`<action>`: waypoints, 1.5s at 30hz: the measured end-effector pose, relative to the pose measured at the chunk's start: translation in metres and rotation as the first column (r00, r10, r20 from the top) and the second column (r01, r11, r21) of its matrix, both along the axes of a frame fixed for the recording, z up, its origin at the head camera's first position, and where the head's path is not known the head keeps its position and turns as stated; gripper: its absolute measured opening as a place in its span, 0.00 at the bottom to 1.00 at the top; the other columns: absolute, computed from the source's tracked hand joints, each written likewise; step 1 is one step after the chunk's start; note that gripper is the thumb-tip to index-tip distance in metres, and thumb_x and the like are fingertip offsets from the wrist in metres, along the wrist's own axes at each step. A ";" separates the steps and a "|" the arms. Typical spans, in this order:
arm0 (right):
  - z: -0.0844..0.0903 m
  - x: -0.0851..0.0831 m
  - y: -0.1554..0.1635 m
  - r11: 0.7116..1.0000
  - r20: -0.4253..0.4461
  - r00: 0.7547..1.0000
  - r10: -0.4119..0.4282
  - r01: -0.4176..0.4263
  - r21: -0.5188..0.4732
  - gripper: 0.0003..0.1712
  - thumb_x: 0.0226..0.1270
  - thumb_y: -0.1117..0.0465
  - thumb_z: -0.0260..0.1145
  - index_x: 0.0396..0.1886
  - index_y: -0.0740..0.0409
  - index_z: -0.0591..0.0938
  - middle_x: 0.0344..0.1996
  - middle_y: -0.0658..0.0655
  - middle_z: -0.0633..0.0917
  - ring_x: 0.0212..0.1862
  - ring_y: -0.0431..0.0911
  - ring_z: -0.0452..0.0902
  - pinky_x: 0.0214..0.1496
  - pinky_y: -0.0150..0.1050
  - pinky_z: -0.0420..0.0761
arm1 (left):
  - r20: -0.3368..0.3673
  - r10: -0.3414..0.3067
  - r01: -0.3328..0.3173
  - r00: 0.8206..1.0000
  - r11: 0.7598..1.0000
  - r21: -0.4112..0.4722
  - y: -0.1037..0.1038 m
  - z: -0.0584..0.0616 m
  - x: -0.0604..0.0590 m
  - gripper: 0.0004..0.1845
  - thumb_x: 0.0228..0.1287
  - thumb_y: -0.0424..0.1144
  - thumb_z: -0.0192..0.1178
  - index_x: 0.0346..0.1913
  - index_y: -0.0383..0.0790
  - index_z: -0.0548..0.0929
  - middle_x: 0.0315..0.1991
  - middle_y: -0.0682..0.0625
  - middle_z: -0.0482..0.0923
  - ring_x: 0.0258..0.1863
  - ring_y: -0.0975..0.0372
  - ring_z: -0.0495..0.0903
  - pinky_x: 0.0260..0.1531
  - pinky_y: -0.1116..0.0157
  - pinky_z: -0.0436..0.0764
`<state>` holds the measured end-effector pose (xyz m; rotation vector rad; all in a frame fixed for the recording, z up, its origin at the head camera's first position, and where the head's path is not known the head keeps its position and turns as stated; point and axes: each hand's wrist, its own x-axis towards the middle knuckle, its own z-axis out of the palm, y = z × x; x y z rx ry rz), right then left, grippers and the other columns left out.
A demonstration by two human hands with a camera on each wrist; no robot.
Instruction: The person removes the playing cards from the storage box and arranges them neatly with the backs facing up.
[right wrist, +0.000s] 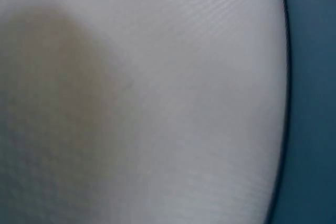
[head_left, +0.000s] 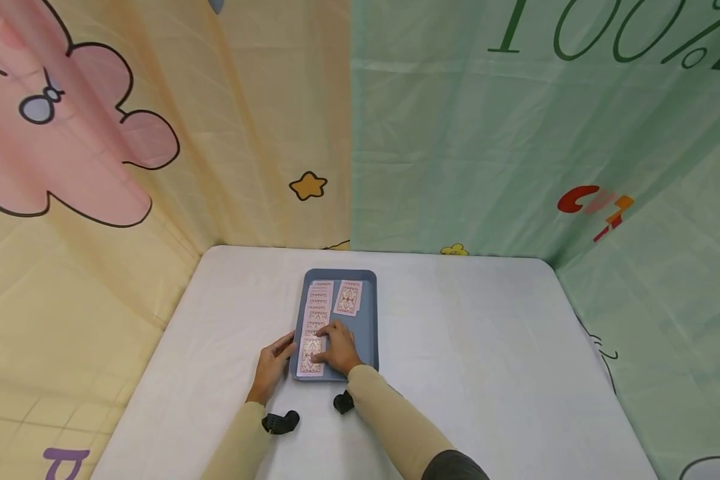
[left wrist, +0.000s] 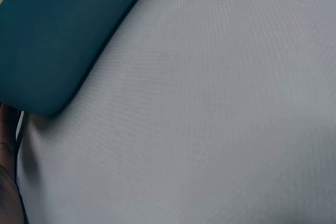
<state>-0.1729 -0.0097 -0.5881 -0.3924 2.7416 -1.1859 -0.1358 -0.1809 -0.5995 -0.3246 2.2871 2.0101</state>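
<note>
While both hands work at its near end, a blue tray (head_left: 367,333) holds pink-backed playing cards on a white desk (head_left: 486,347).

Item: overlapping column of cards (head_left: 317,313), face down, running along the tray's left half from far end to near; a small separate stack (head_left: 348,298) lies at the far right of the tray, apart from the column. The right hand (head_left: 338,348) lies on the column's near cards, fingers flat and extended, pressing rather than pinching, apparently to spread or steady them. The left hand (head_left: 273,365) rests against the tray's near-left edge, fingers loosely extended, seemingly bracing it against sliding. Both wrist views show only tray edge and cloth. Surround: printed fabric backdrops in yellow (head_left: 156,133) and green (head_left: 516,133).
</note>
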 end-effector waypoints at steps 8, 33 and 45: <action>-0.004 0.002 0.002 1.000 -0.033 0.999 -0.005 0.005 -0.011 0.29 0.39 0.56 0.82 0.42 0.54 0.78 0.41 0.50 0.77 0.46 0.45 0.72 0.55 0.42 0.69 | 0.004 0.004 -0.004 1.000 1.000 0.002 0.001 -0.001 0.002 0.22 0.71 0.33 0.54 0.65 0.30 0.71 0.65 0.35 0.69 0.67 0.47 0.65 0.66 0.51 0.65; -0.003 -0.005 0.012 0.935 0.111 0.993 -0.048 0.083 -0.345 0.15 0.54 0.71 0.73 0.43 0.62 0.83 0.27 0.50 0.74 0.30 0.37 0.67 0.32 0.28 0.70 | -0.004 0.009 -0.009 1.000 1.000 0.002 0.005 0.000 0.001 0.23 0.72 0.35 0.54 0.66 0.30 0.71 0.65 0.35 0.68 0.66 0.48 0.66 0.66 0.52 0.66; 0.002 -0.004 0.016 0.873 0.155 0.984 -0.092 0.155 -0.463 0.13 0.56 0.71 0.71 0.43 0.65 0.85 0.25 0.49 0.75 0.27 0.36 0.70 0.29 0.26 0.73 | -0.022 0.033 -0.034 0.999 0.999 -0.023 0.003 -0.001 0.001 0.22 0.71 0.33 0.54 0.64 0.28 0.72 0.64 0.34 0.70 0.65 0.48 0.68 0.64 0.52 0.68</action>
